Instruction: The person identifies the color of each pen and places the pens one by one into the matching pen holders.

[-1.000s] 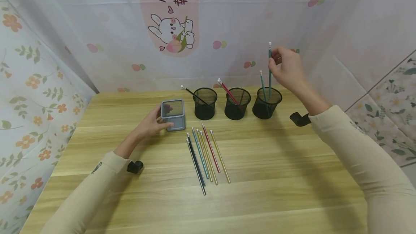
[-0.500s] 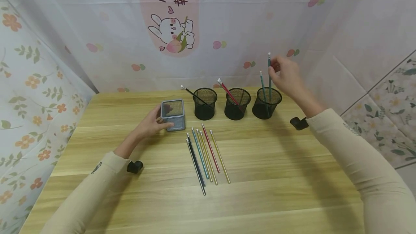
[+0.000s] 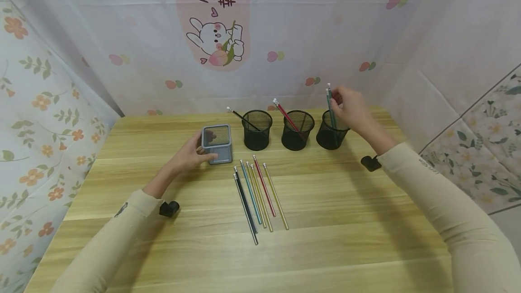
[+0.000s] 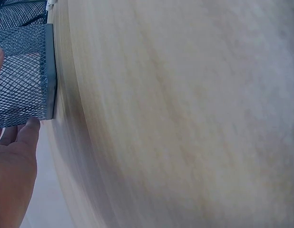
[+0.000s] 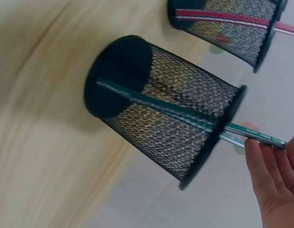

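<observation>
My right hand [image 3: 351,106] pinches a green pencil [image 5: 254,132] near its eraser end. The pencil's lower end reaches the bottom of the rightmost black mesh cup [image 3: 325,138], close alongside a second green pencil [image 3: 328,99] in that cup. With thumb in front and fingers behind, my left hand [image 3: 188,155] holds a square grey mesh pencil holder [image 3: 224,152] upright on the table. No pencil shows in this holder. The left wrist view catches its mesh wall [image 4: 18,80] and some fingers [image 4: 29,133] at its side.
The middle cup [image 3: 295,138] holds red pencils [image 3: 286,113]; the left cup [image 3: 256,140] holds a black pencil [image 3: 243,118]. Several black, blue, yellow and red pencils [image 3: 264,184] lie on the wooden table [image 3: 333,229]. A patterned curtain [image 3: 293,21] hangs behind.
My right hand has moved down and slightly left, lowering the green pencil further into the rightmost cup, up against the other one. My left hand and the grey holder have stayed still.
</observation>
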Demonstrator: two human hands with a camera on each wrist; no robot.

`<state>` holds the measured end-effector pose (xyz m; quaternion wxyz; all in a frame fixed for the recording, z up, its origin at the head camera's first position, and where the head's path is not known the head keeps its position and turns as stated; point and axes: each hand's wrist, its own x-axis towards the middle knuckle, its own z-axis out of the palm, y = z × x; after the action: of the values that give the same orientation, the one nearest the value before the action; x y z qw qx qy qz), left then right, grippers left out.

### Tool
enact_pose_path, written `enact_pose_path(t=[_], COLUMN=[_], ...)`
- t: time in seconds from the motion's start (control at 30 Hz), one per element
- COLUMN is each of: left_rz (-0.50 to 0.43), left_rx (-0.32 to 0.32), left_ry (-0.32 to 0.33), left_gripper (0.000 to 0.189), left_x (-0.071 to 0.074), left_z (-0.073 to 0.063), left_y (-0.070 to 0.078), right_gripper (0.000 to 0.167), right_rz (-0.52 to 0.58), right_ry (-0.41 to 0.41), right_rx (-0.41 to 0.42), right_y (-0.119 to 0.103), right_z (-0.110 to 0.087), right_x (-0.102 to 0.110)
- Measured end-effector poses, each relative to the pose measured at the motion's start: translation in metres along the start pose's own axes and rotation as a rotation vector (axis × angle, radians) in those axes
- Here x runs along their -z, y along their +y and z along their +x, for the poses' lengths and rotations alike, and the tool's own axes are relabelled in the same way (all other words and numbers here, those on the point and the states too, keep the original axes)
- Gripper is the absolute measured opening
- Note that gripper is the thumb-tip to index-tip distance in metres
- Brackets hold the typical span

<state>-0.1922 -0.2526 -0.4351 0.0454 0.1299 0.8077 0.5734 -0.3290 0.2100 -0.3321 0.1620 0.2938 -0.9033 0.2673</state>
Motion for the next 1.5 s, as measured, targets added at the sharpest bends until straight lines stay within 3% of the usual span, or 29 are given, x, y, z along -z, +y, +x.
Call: enact_pose_path(t=[0.43, 0.6, 1.07, 1.5], left_rz=[0.023, 0.022, 0.012, 0.011], left_rx=[-0.019, -0.018, -0.017, -0.025], left_ry=[0.006, 0.005, 0.003, -0.002], left_gripper=[0.071, 0.071, 0.071, 0.070], left_x=[0.000, 0.000, 0.000, 0.000], left_z=[0.000, 0.001, 0.000, -0.001], left_y=[-0.001, 0.000, 0.000, 0.001], right_gripper=[0.009, 0.011, 0.010, 0.014], right_rz=[-0.023, -0.016, 0.002, -0.017], right_ry=[-0.090, -0.090, -0.068, -0.104], right_rx=[-0.030, -0.020, 0.005, -0.032], right_y=[0.007, 0.008, 0.006, -0.005], right_z=[-0.009, -0.010, -0.011, -0.008], right_x=[-0.019, -0.023, -0.022, -0.011])
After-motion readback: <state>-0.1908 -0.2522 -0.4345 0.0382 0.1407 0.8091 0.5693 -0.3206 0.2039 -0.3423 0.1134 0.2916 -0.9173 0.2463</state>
